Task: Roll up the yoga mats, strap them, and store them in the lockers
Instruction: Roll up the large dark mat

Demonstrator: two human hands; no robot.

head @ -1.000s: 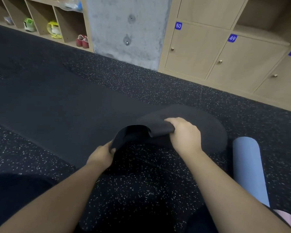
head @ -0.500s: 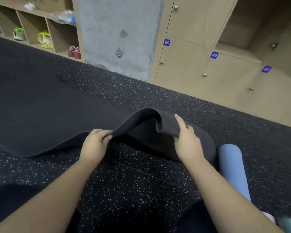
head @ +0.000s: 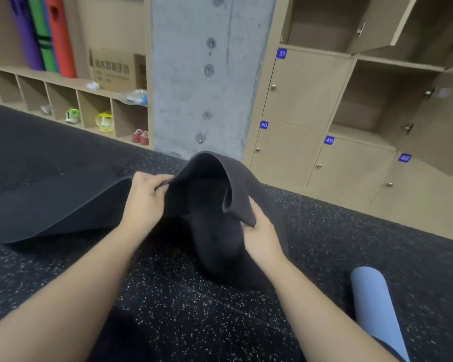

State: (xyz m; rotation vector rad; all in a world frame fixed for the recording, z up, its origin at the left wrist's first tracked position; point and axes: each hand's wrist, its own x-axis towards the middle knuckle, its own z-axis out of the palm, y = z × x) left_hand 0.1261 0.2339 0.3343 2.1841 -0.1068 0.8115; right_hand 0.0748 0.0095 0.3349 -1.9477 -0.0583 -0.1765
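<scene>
Head view, room: black speckled rubber floor (head: pixel 207 309) runs back to a grey concrete pillar (head: pixel 202 74), with pale wooden numbered lockers (head: pixel 309 84) to its right, some doors hanging open, and open wooden shoe cubbies (head: pixel 63 100) to its left.
Head view, task's thing: long black foam yoga mat (head: pixel 50 205) lies spread on the floor toward the left; its near end is lifted off the floor and humps up in a loose arch between the two hands.
Head view, left grip: left hand (head: pixel 144 199) pinches the mat's raised edge, thumb and fingers curled onto the fold.
Head view, right grip: right hand (head: pixel 259 231) clasps the hanging corner of the same end, fingers wrapped round the foam.
Head view, other mat: light blue rolled yoga mat (head: pixel 377 309) lies on the floor to the right, well apart from the black one; whether it is strapped cannot be told.
Head view, shelf: purple, green and red rolled mats (head: pixel 45 35) stand upright above the cubbies beside a brown cardboard box (head: pixel 110 66).
Step in hand: starting the roll of the black mat; no tight core is formed yet, only a slack fold.
Next move calls for: probably tucking the lifted end down onto the mat's surface and curling it tightly, both hands keeping the edges square so the roll does not cone.
</scene>
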